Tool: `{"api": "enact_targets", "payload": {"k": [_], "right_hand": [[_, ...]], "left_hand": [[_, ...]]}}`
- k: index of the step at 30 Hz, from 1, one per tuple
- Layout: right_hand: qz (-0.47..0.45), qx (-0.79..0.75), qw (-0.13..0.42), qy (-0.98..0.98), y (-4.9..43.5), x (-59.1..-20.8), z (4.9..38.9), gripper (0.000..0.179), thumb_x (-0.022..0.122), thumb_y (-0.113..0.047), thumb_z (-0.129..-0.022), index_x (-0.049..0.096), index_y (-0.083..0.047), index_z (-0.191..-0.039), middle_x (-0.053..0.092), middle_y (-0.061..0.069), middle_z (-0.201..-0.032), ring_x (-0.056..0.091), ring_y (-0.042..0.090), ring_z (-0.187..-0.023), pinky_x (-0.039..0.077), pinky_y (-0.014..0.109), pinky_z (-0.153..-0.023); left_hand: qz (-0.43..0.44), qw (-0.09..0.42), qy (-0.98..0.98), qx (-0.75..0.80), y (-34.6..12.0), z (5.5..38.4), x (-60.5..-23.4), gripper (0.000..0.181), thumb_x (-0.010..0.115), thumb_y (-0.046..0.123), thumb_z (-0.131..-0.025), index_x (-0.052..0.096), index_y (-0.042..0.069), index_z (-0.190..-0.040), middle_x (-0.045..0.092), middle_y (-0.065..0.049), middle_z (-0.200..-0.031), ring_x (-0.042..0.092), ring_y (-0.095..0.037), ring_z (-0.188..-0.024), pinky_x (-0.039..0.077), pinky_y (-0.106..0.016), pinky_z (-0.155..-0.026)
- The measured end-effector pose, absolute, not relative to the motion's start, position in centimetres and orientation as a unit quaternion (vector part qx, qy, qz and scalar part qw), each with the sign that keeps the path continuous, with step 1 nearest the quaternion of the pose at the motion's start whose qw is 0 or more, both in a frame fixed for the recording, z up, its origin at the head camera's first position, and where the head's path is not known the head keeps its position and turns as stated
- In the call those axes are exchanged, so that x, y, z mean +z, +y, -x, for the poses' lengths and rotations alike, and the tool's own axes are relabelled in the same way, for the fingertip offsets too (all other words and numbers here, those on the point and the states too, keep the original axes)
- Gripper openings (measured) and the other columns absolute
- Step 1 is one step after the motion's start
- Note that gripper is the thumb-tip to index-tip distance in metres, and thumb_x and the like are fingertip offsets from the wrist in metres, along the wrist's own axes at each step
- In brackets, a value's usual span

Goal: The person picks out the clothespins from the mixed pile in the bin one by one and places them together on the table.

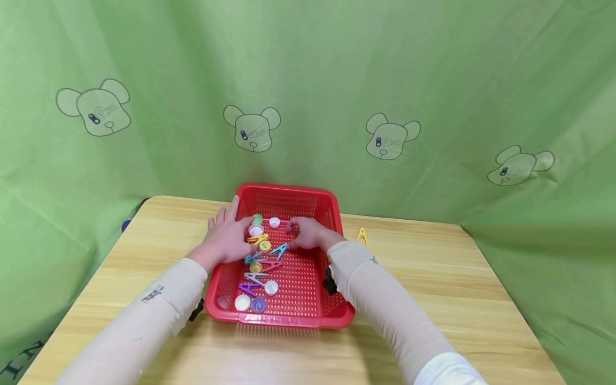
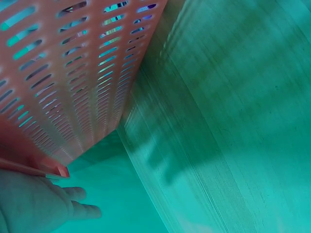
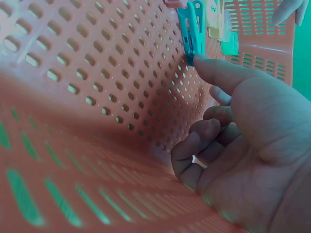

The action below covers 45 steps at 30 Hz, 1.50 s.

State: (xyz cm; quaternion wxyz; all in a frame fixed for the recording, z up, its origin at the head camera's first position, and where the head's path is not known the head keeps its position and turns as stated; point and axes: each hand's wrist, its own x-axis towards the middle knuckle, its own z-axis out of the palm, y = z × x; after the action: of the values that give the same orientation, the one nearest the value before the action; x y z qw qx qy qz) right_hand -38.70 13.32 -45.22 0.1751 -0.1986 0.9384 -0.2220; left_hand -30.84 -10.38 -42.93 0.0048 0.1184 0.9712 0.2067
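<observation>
A red perforated basket (image 1: 298,323) holds bottle caps and clothespins, mostly in its left half. My left hand (image 1: 227,238) reaches over the left rim with its fingers spread and its thumb by a white cap (image 1: 256,230). Inside the basket, my right hand (image 1: 308,233) has its thumb extended to the tip of a light-blue clothespin (image 3: 193,31), with the other fingers loosely bent around nothing. Between the hands lie a yellow clothespin (image 1: 258,239) and a yellow cap (image 1: 265,245). Basket mesh hides most of these things in the left wrist view.
A yellow clothespin (image 1: 362,235) lies on the wooden table (image 1: 433,278), right of the basket. Nearer the basket's front are a purple clothespin (image 1: 248,289), a purple cap (image 1: 259,305) and white caps. A green curtain (image 1: 317,80) hangs behind the table.
</observation>
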Motion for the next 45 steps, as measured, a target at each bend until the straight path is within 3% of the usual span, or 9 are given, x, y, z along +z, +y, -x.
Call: {"api": "enact_targets", "payload": {"k": [6,15,22,29,35,41,45], "right_hand": [[0.2,-0.219,0.175,0.939,13.29,-45.01,38.6,0.037,0.08,-0.022,-0.086,0.062,-0.011,-0.116,0.062,0.006,-0.112,0.056,0.023,-0.102,0.046,0.04,-0.095],[0.183,-0.23,0.193,0.936,13.09,-44.95,38.68,0.057,0.076,-0.022,-0.09,0.053,-0.018,-0.141,0.055,0.009,-0.136,0.049,0.026,-0.124,0.039,0.046,-0.107],[0.206,-0.203,0.186,0.939,12.77,-44.89,38.68,0.063,0.074,-0.03,-0.091,0.048,-0.019,-0.148,0.051,0.011,-0.145,0.042,0.03,-0.136,0.032,0.047,-0.112],[0.202,-0.193,0.185,0.942,12.4,-45.03,38.69,0.068,0.074,-0.036,-0.09,0.047,-0.021,-0.15,0.05,0.009,-0.146,0.04,0.028,-0.138,0.031,0.046,-0.113],[0.213,-0.217,0.176,0.936,12.34,-45.18,38.51,0.062,0.083,-0.032,-0.083,0.056,-0.02,-0.137,0.056,0.008,-0.135,0.049,0.026,-0.126,0.037,0.045,-0.108],[0.219,-0.247,0.182,0.926,12.42,-45.32,38.36,0.044,0.09,-0.026,-0.074,0.063,-0.013,-0.107,0.061,0.004,-0.109,0.053,0.023,-0.102,0.045,0.038,-0.089],[0.213,-0.241,0.195,0.927,12.54,-45.29,38.3,0.037,0.09,-0.027,-0.074,0.065,-0.013,-0.097,0.062,0.001,-0.099,0.053,0.022,-0.095,0.043,0.036,-0.082]], "left_hand": [[-0.118,0.004,0.971,0.207,-10.43,30.8,-42.89,0.079,0.079,0.035,-0.08,0.049,0.01,-0.149,-0.006,-0.018,-0.165,0.005,-0.052,-0.144,0.008,-0.073,-0.108],[-0.12,0.001,0.971,0.205,-10.41,30.77,-42.46,0.079,0.078,0.037,-0.08,0.049,0.01,-0.149,-0.005,-0.019,-0.165,0.006,-0.053,-0.144,0.01,-0.073,-0.108],[-0.117,0.003,0.972,0.204,-10.4,30.8,-42.34,0.079,0.078,0.037,-0.08,0.05,0.01,-0.148,-0.005,-0.019,-0.165,0.007,-0.053,-0.144,0.01,-0.073,-0.108],[-0.116,0.004,0.972,0.204,-10.48,30.84,-42.57,0.079,0.078,0.038,-0.08,0.049,0.01,-0.149,-0.006,-0.018,-0.165,0.006,-0.053,-0.144,0.009,-0.073,-0.108],[-0.117,0.003,0.971,0.208,-10.59,30.84,-42.84,0.079,0.078,0.037,-0.08,0.049,0.009,-0.148,-0.005,-0.018,-0.165,0.006,-0.053,-0.144,0.01,-0.073,-0.108],[-0.117,0.003,0.971,0.207,-10.56,30.82,-42.82,0.079,0.078,0.037,-0.08,0.05,0.01,-0.148,-0.004,-0.019,-0.165,0.007,-0.053,-0.144,0.01,-0.073,-0.108],[-0.118,0.004,0.972,0.206,-10.5,30.85,-42.68,0.079,0.077,0.038,-0.08,0.05,0.01,-0.148,-0.004,-0.018,-0.165,0.007,-0.053,-0.144,0.01,-0.073,-0.108]]}}
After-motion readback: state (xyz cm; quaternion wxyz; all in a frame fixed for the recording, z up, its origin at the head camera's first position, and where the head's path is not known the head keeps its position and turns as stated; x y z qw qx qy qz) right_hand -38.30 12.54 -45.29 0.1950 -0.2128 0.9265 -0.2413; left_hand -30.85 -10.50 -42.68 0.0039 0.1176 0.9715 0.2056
